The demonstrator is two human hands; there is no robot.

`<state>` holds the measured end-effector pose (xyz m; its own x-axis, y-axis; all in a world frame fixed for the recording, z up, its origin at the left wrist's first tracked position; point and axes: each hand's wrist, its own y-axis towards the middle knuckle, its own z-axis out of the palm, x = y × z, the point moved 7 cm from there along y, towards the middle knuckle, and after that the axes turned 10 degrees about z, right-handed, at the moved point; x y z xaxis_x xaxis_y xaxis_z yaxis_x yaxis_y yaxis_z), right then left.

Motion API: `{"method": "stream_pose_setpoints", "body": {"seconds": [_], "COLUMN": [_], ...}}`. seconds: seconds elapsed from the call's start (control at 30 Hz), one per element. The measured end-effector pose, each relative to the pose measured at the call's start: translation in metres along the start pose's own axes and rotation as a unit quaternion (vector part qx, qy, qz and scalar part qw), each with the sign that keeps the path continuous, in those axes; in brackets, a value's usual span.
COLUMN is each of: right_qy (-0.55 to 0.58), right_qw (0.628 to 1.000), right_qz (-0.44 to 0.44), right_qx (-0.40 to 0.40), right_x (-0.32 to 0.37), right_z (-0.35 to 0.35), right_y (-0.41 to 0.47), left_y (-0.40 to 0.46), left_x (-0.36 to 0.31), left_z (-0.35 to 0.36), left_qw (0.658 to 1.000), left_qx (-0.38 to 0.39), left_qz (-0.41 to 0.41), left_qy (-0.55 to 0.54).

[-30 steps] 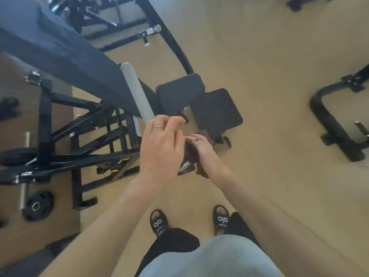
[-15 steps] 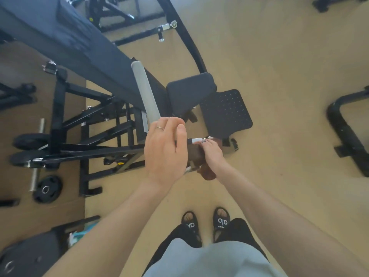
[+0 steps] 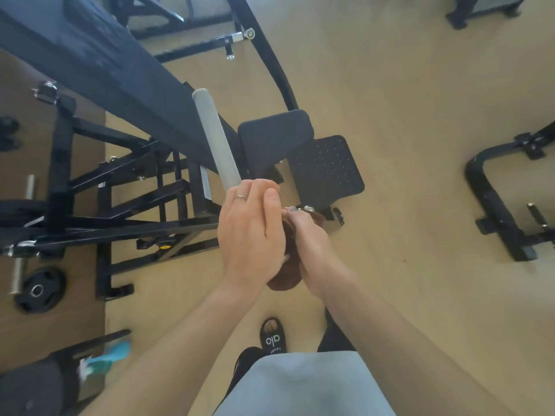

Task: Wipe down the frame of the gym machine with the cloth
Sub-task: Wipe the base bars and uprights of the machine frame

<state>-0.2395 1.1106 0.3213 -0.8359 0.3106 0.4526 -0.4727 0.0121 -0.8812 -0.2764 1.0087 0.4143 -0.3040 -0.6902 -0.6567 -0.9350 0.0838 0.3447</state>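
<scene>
left hand gripping handle, right hand seemingly clutching cloth

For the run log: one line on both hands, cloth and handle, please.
left hand: gripping grey handle | right hand: holding brown cloth beside it | contact with frame: cannot tell

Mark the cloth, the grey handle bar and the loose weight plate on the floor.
cloth (image 3: 283,276): head view, brown lower fold hanging between the wrists.
grey handle bar (image 3: 214,136): head view, middle of the knurled grey tube.
weight plate (image 3: 40,290): head view, black face beside the centre hole.
</scene>
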Motion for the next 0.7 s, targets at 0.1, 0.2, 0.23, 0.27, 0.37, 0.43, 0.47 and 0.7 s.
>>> {"method": "stream_pose_setpoints", "body": {"seconds": [0.1,0.2,0.23,0.27,0.37,0.43,0.47,0.7], "right_qy": [-0.041,-0.067,-0.053,-0.038,-0.056,-0.113,-0.113,-0.053], "right_qw": [0.997,0.99,0.99,0.99,0.994,0.993,0.991,0.992], "right_qz": [-0.01,0.044,0.061,0.073,0.052,-0.038,-0.067,-0.031], "right_qx": [-0.068,-0.115,-0.116,-0.116,-0.075,-0.007,0.039,0.109], "right_x": [0.003,-0.009,-0.008,-0.005,0.004,0.014,0.016,0.023], "right_z": [-0.024,-0.056,-0.058,-0.056,-0.037,-0.007,0.007,-0.024], "right_y": [0.058,0.13,0.128,0.117,0.078,0.046,0.027,-0.006], "left_y": [-0.002,-0.002,-0.003,-0.004,-0.006,-0.006,-0.006,-0.005], "left_x": [0.0,0.0,0.0,0.0,0.0,-0.001,-0.002,-0.002], "left_z": [-0.002,0.0,0.001,0.0,0.0,0.0,0.0,-0.004], "left_qw": [1.0,1.0,1.0,1.0,0.999,0.998,0.998,0.999], "left_qx": [-0.01,-0.003,-0.003,-0.005,-0.017,-0.016,-0.015,-0.012], "left_qz": [0.002,-0.01,-0.017,-0.021,-0.033,-0.046,-0.05,-0.036], "left_qy": [-0.007,0.002,0.008,0.012,0.02,0.026,0.027,0.008]}}
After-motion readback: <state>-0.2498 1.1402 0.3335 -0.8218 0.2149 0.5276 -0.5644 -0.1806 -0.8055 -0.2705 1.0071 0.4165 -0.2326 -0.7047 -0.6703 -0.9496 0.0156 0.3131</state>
